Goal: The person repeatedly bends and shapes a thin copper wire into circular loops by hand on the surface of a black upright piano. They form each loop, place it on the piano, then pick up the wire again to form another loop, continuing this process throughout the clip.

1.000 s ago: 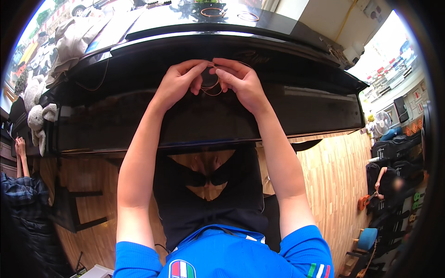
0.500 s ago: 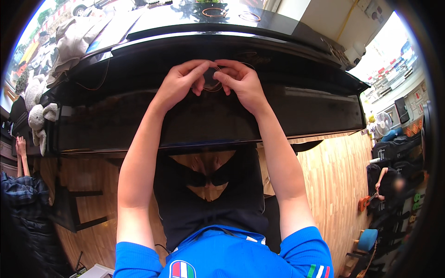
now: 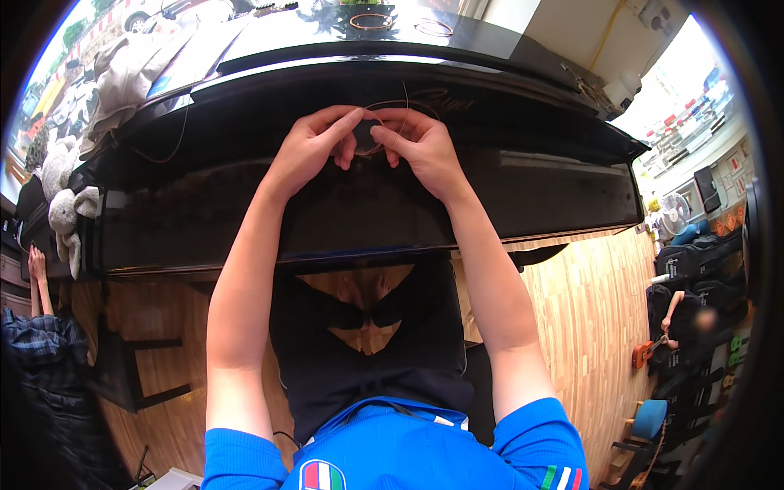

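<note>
Wire (image 3: 369, 153) is pinched by left hand (image 3: 312, 149) and right hand (image 3: 429, 153); if grip is slackened, its loops may be tangled.

The left hand (image 3: 314, 143) and right hand (image 3: 425, 149) face each other closely, left thumb (image 3: 343, 127) meeting its index finger (image 3: 333, 113), right thumb (image 3: 394, 140) beneath its own; both forearms (image 3: 251, 261) converge on the hands from wider-set elbows (image 3: 513, 339).

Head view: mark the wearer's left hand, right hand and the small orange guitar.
Left hand (image 3: 315, 145): head view, back of the hand.
Right hand (image 3: 425, 152): head view, back of the hand.
Small orange guitar (image 3: 641, 354): head view, right side, on its body.
</note>
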Action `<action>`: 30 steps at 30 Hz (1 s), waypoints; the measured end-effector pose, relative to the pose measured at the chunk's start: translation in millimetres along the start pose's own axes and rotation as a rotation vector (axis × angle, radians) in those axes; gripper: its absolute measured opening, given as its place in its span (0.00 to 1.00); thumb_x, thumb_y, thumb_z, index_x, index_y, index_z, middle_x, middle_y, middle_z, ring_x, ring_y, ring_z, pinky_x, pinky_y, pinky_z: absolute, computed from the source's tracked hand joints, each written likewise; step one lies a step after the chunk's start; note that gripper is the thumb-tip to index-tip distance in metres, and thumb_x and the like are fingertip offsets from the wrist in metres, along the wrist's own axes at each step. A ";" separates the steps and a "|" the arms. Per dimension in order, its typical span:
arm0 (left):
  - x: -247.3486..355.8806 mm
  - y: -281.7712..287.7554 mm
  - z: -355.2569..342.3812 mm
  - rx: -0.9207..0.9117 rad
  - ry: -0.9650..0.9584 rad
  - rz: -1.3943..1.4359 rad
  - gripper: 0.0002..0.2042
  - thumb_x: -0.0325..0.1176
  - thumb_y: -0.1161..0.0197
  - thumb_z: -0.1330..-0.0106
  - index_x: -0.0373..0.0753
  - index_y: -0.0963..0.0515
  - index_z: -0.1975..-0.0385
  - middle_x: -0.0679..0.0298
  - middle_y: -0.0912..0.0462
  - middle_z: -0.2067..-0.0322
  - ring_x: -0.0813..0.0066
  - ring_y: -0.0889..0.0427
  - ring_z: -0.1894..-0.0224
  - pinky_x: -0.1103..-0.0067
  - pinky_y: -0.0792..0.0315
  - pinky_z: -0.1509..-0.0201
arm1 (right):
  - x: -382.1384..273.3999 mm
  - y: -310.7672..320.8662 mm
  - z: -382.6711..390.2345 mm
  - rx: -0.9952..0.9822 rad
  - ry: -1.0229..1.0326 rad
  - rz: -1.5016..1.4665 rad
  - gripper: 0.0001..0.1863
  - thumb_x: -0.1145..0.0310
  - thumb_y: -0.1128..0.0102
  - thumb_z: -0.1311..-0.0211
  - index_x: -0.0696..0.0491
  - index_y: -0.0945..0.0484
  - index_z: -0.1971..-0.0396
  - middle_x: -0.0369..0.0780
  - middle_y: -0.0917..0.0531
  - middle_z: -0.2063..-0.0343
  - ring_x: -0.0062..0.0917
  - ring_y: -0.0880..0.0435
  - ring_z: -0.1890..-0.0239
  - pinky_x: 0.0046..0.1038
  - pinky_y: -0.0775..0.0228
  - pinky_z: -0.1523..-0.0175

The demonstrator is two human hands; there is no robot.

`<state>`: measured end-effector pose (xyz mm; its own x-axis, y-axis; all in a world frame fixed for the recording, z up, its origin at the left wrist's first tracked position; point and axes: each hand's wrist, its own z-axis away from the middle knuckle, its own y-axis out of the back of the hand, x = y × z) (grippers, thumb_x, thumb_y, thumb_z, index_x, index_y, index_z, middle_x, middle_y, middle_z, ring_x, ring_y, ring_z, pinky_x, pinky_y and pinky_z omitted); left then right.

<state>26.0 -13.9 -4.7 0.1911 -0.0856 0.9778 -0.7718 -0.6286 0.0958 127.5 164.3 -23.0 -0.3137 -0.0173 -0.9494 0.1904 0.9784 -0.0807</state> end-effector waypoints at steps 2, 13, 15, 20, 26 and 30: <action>-0.6 1.0 -1.9 0.004 -0.006 0.004 0.17 0.44 0.45 0.25 0.37 0.20 0.50 0.71 0.27 0.81 0.84 0.27 0.77 0.84 0.35 0.70 | -3.4 -0.3 -1.2 0.023 -0.008 -0.011 0.15 0.66 0.32 0.35 0.59 0.18 0.53 0.36 0.16 0.72 0.13 0.25 0.76 0.18 0.32 0.71; -1.1 -0.7 -0.3 0.042 -0.004 0.023 0.16 0.42 0.39 0.28 0.35 0.20 0.52 0.71 0.24 0.78 0.85 0.27 0.76 0.85 0.35 0.70 | -7.5 4.7 -0.7 -0.017 -0.019 -0.174 0.18 0.61 0.42 0.31 0.60 0.18 0.52 0.40 0.14 0.68 0.13 0.24 0.71 0.19 0.31 0.63; 0.9 -1.8 1.0 0.057 0.024 0.022 0.16 0.41 0.37 0.29 0.35 0.21 0.51 0.71 0.24 0.78 0.85 0.27 0.76 0.85 0.36 0.70 | -9.5 6.5 0.0 -0.053 -0.013 -0.293 0.20 0.60 0.44 0.31 0.60 0.19 0.51 0.41 0.14 0.66 0.14 0.23 0.67 0.20 0.31 0.57; 3.1 -1.8 2.0 0.065 0.049 0.027 0.16 0.38 0.35 0.31 0.34 0.21 0.50 0.70 0.22 0.77 0.86 0.27 0.77 0.86 0.36 0.72 | -6.9 9.1 -1.1 -0.086 -0.029 -0.305 0.19 0.60 0.41 0.32 0.60 0.17 0.52 0.37 0.15 0.65 0.15 0.22 0.63 0.20 0.32 0.51; 8.6 -1.3 2.3 0.016 0.046 -0.073 0.21 0.39 0.28 0.39 0.34 0.21 0.49 0.68 0.18 0.74 0.85 0.23 0.73 0.85 0.30 0.66 | -1.4 4.3 -0.4 0.031 -0.056 -0.125 0.15 0.64 0.35 0.34 0.60 0.16 0.57 0.31 0.19 0.73 0.14 0.24 0.66 0.19 0.32 0.56; 5.5 2.2 5.2 -0.087 -0.052 -0.065 0.23 0.40 0.27 0.40 0.33 0.21 0.49 0.67 0.17 0.71 0.82 0.20 0.65 0.82 0.27 0.57 | 1.7 9.0 -2.3 -0.009 -0.068 -0.219 0.13 0.65 0.35 0.33 0.60 0.17 0.58 0.31 0.22 0.76 0.15 0.25 0.70 0.20 0.32 0.60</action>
<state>28.5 -19.8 -0.1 0.2720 -0.0880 0.9583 -0.8058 -0.5651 0.1768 126.6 173.5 -24.7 -0.2830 -0.2429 -0.9278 0.1158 0.9517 -0.2845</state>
